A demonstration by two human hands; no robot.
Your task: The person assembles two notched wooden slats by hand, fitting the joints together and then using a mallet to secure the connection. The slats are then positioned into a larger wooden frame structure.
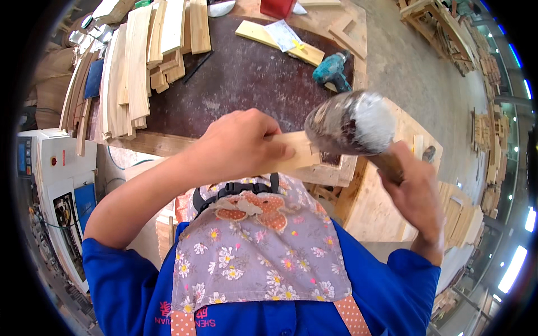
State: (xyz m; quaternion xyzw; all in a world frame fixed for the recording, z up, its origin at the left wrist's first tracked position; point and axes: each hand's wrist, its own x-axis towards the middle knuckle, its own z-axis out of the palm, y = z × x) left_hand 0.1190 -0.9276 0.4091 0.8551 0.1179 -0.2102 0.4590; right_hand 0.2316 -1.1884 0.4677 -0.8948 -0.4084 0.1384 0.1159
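And here, over the near edge of a dark brown, scuffed tabletop [224,92], a short, flat piece of pale wood [300,159] is gripped by the left hand [252,143]: its fingers are clamped on the wood, the thumb pressed along the near side, the free end pointed to the right. Whether the wood is braced on the table edge beneath cannot be told.

On the other side, a mallet with a thick, dark, rounded head [353,123] is held raised by the right hand [414,193], fingers wrapped round its brown handle [389,167]. The pale, worn face of the head is turned up and to the right, slightly blurred; the free end of the wood is overlapped by it in this view, so contact cannot be made out.

Beyond, a teal-and-black power drill [332,73] is set down near the table's right edge, just beside a long pale-yellow wooden strip [255,32], across which a white sheet of paper [283,35] is laid. To the left, long, gently curved pale wooden slats [137,73] are piled up, with a thin black rod [197,67] placed near them. Up front, a grey flower-printed apron [258,252] is worn over blue clothing [386,291].
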